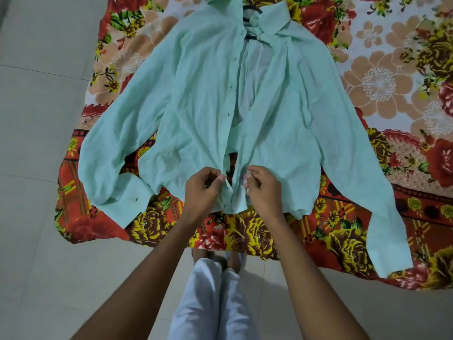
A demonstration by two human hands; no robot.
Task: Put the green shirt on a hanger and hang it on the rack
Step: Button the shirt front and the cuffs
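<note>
Left hand (204, 186) and right hand (261, 186), fingers curled, each pinch a front edge of the green shirt (208, 99) at its hem.

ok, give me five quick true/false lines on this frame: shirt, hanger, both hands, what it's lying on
1. The green shirt lies spread on a floral blanket. True.
2. The shirt front is buttoned all the way up. False: it gapes open down the middle, with the buttons showing along one edge.
3. Both hands hold the shirt at its bottom hem. True: the left hand and the right hand each pinch a front edge there.
4. The hanger lies on the floor beside the blanket. False: its dark parts show at the collar, inside the shirt.
5. The left hand grips a sleeve cuff. False: the cuffs lie free at either side.
</note>
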